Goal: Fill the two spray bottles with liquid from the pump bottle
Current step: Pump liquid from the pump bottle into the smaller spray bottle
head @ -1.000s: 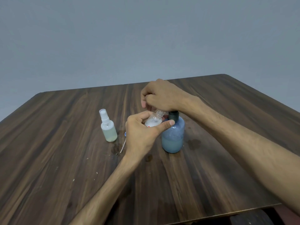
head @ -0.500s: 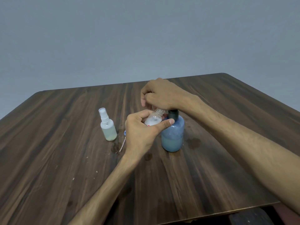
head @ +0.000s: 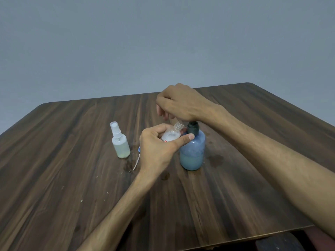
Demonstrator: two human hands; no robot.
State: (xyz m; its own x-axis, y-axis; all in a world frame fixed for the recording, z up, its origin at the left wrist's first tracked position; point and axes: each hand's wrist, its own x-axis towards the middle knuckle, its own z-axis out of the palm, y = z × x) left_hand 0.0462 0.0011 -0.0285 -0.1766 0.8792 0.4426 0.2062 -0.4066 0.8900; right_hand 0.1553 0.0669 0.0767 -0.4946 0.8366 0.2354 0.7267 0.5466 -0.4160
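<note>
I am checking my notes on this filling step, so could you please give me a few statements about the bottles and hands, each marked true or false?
1. The left hand holds a small uncapped bottle tilted toward the pump bottle. True.
2. The right hand rests flat on the table. False: it is on top of the pump bottle, above the pump head.
3. The capped spray bottle stands upright on the table, apart from both hands. True.
4. The pump bottle lies on its side. False: it stands upright.
5. The capped spray bottle is empty. False: pale liquid shows in it.
6. A loose spray tube lies on the table beside the left hand. True.
</note>
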